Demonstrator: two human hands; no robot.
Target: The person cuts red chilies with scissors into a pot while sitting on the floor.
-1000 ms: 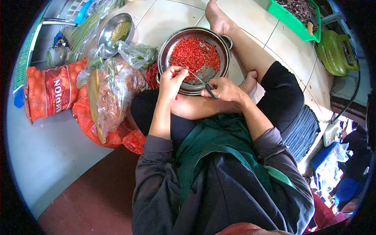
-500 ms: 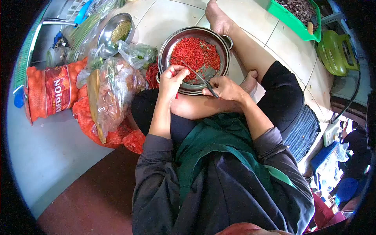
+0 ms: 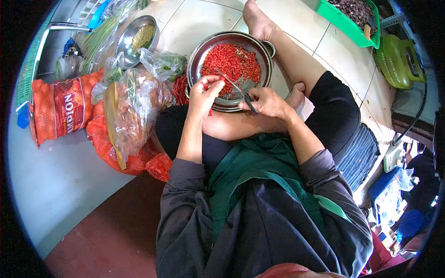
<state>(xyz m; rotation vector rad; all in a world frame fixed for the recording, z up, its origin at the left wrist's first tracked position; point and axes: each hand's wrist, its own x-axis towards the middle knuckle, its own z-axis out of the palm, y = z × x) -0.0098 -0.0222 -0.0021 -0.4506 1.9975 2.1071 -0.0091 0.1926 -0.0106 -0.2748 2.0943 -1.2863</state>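
Closed fingers of my left hand (image 3: pixel 204 96) pinch red chilies (image 3: pixel 222 78), with one tip at the fingertips and another end sticking out below the palm. In my right hand (image 3: pixel 269 104) is a pair of scissors (image 3: pixel 238 90) with dark handles, its slim metal blades pointing up and left. The blade tips lie close beside the chili at my left fingertips. Under both hands stands a round steel pot (image 3: pixel 193 58), side handle (image 3: pixel 269 49) at right. Small cut pieces of red chili (image 3: pixel 231 64) cover much of its bottom; the lower part is partly hidden by my hands.
Left of the pot are a clear bag of brownish food (image 3: pixel 139 111), a bag of greens (image 3: pixel 164 65), orange net sacks (image 3: pixel 62 106) and a steel bowl (image 3: pixel 125 46). My bent legs (image 3: pixel 287 51) flank the pot. A green tray (image 3: pixel 347 23) and green gas cylinder (image 3: pixel 394 62) stand right.
My right hand and the scissors have shifted very slightly upward, and the blades look a little further apart. My left hand stays nearly in place with the chilies.
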